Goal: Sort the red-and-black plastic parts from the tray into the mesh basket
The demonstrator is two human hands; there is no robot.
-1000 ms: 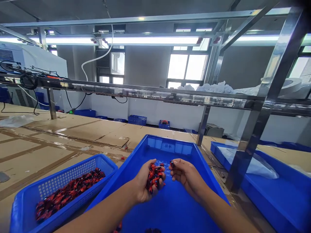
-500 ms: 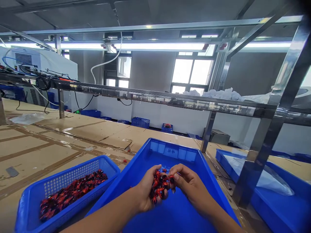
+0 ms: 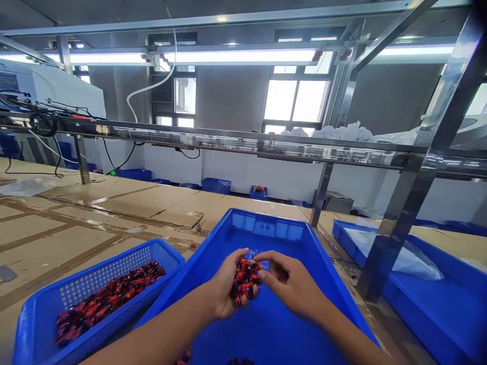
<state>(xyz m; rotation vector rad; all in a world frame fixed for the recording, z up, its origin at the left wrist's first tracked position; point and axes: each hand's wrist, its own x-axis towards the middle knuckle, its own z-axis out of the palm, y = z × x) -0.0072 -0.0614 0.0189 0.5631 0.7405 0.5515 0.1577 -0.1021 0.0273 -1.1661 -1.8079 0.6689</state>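
My left hand [image 3: 225, 286] is cupped round a pile of small red and black pieces [image 3: 245, 279], above the large blue tray [image 3: 266, 324]. My right hand [image 3: 291, 284] touches the pile from the right with thumb and index finger; whether a piece is between those fingertips is too small to tell. A few dark pieces [image 3: 240, 361] lie at the bottom edge of the view inside the tray. To the left, a perforated blue basket [image 3: 28, 334] holds many more red and black pieces [image 3: 110, 299].
Right of a metal post [image 3: 393, 228] stands another blue tray [image 3: 437, 309] with a clear plastic bag [image 3: 407, 258]. A metal shelf rail [image 3: 228, 142] crosses above the cardboard-covered table [image 3: 144, 203]. Blue bins [image 3: 216, 185] stand farther back.
My right hand's fingertips have moved left onto the pile; the piece they pinched apart from it no longer shows. The view has shifted, and dark pieces now show at the bottom edge.
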